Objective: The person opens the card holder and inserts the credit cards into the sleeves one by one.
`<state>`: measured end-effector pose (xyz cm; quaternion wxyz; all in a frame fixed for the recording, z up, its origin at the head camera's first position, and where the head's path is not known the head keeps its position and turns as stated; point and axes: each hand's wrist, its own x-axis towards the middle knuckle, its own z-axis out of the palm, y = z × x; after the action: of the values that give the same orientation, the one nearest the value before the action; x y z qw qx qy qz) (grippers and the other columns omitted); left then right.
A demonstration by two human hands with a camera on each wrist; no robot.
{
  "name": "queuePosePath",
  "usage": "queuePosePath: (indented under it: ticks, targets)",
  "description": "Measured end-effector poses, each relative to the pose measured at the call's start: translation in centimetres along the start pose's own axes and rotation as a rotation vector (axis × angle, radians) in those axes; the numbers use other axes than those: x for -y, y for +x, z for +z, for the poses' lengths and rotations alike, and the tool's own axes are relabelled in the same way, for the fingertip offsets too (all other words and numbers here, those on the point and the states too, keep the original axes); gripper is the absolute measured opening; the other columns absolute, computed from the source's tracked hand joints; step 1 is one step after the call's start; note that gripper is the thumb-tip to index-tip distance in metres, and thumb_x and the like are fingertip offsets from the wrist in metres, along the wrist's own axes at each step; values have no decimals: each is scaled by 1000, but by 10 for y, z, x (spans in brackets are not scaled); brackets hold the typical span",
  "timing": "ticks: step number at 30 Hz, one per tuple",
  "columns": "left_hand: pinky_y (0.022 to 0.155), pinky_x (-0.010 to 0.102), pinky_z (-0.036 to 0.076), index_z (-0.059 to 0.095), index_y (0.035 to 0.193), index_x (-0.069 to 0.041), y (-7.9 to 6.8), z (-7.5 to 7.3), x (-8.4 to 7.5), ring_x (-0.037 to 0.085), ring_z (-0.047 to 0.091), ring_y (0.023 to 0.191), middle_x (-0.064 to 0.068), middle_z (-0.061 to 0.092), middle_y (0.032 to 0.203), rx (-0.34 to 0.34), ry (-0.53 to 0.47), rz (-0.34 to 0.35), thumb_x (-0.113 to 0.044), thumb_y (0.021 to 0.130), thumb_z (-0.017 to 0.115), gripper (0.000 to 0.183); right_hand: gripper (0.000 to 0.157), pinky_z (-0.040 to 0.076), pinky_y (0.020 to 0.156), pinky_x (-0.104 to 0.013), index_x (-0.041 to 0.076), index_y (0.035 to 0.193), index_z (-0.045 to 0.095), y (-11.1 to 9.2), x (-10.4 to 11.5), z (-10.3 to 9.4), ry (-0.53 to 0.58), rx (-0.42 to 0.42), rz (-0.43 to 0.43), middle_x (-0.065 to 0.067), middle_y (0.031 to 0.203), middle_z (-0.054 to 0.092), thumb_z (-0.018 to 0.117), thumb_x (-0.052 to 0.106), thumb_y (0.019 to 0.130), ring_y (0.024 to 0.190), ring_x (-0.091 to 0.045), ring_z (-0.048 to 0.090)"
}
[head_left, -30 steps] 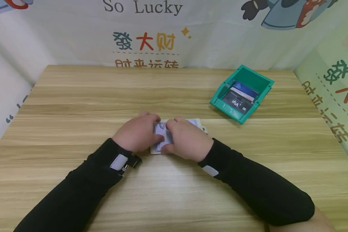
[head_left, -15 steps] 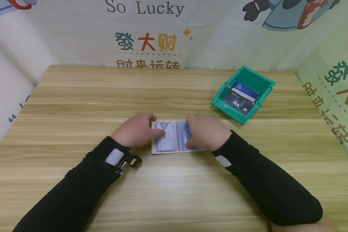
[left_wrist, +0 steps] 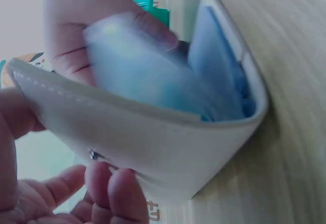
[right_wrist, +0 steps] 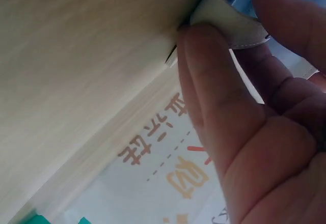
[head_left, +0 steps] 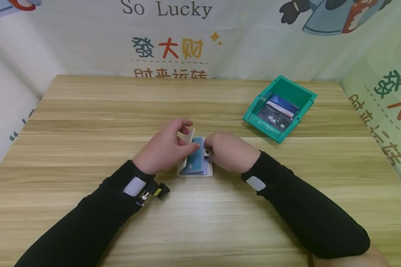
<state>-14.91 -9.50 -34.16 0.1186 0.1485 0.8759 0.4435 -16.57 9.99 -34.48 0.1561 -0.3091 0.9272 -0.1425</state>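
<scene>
A cream card holder (head_left: pixel 195 175) with clear bluish sleeves (head_left: pixel 195 161) sits partly folded on the table. My left hand (head_left: pixel 165 148) grips its raised cover (left_wrist: pixel 153 137), fingertips on the outside near a metal snap (left_wrist: pixel 93 154). In the head view the left thumb lies over the sleeves. My right hand (head_left: pixel 232 152) holds the holder's right side at a small snap tab (head_left: pixel 206 152). The right wrist view has its thumb above and fingers beneath the cream tab (right_wrist: pixel 229 23). Part of the holder is hidden behind both hands.
A green bin (head_left: pixel 302 115) stands at the back right of the wooden table (head_left: pixel 120 107). In it lie a dark card marked VIP (head_left: pixel 270 118) and a blue-and-white card (head_left: pixel 284 105). Printed cloth (head_left: pixel 97 40) hangs behind the table.
The holder, spread flat earlier, is now partly folded, its left cover raised and its sleeves turned. My left hand has lifted with the cover; my right hand drew right, then came slightly back.
</scene>
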Motion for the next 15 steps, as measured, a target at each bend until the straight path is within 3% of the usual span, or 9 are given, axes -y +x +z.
queuePosePath:
  ticks: [7,15]
  targets:
    - [80,37,46,57,123,-6,0,7,1,17,49,93,5,53,115,107,265,59,-34,91,60,42,6,44,62,-30,17,89,64,-3,-9,-7,76,10,50,1,78,59,68,20,86,69,-15,51]
    - [94,41,40,56,127,-7,0,7,3,21,43,111,8,48,128,159,429,67,-35,81,71,56,4,45,61,-31,21,86,66,-5,-21,-19,229,89,50,2,81,62,70,23,86,73,-17,53]
